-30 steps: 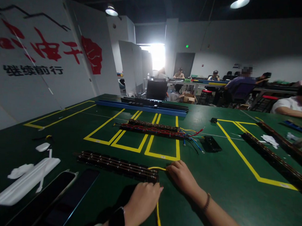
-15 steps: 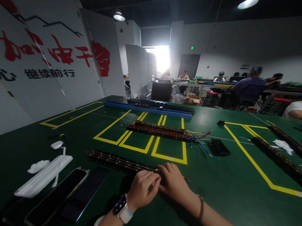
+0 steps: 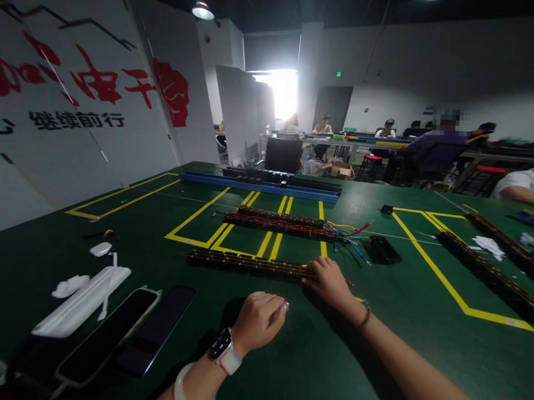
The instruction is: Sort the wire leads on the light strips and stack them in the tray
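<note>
A long dark strip [image 3: 246,265] with thin light lines along its length lies across the green table, just nearer than the yellow tape boxes. My right hand [image 3: 331,285] is closed around its right end, and a bit of red and yellow wire sticks out beyond the fingers. Nearer to me and to the left, my left hand [image 3: 262,320] is held apart from the strip with its fingers curled in. Whether anything small is in that pinch is hidden. A smartwatch [image 3: 220,343] is on the left wrist.
Beyond the strip lie similar dark strips with red wires [image 3: 283,224], beside a black open case [image 3: 384,249]. A blue rail [image 3: 259,186] stands farther back. To the left are two phones [image 3: 157,331] and a white lamp [image 3: 83,301]. More strips [image 3: 489,280] lie right. Several people sit behind.
My right hand has moved away from me and to the right, and the dark strip has shifted with it. My left hand has parted from the right hand and the strip.
</note>
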Demonstrator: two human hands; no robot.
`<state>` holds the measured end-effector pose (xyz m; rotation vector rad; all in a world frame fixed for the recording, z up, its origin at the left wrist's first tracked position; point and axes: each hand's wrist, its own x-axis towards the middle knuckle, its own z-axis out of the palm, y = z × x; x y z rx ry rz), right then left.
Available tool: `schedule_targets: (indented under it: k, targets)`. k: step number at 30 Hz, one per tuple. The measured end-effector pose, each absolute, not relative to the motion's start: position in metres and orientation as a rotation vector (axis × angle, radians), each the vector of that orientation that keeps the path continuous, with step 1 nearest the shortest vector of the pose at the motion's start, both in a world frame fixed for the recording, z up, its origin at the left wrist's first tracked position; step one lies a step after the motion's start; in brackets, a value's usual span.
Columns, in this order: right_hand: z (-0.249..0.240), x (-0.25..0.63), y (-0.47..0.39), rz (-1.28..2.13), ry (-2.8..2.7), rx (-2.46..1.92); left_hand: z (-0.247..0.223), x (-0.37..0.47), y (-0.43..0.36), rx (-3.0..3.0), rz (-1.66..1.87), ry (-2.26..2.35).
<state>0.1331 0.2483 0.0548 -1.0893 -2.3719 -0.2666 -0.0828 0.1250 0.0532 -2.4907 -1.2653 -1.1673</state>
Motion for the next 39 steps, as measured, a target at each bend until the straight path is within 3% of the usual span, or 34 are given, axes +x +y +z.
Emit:
schedule_targets:
  k: [15,23,28,35,39]
  targets:
    - [0.064,0.148,0.342,-0.446,-2.131,-1.318,0.048,-0.082,0.128,-2.635,-1.142,-1.355]
    - [0.054,0.172,0.298,-0.461,-2.102,-1.188,0.053,-0.082,0.127,-2.589,-1.147,-1.423]
    - [0.049,0.277,0.239,-0.56,-2.14,-1.382,0.053,-0.081,0.126,-2.654,-1.146,-1.419]
    - [0.036,0.502,0.155,-0.901,-1.502,-2.185,0.051,-0.083,0.129,-2.72,-1.155,-1.444]
    - [0.01,0.593,0.116,-0.814,-1.242,-2.413,0.051,-0.085,0.132,-2.746,-1.186,-1.488]
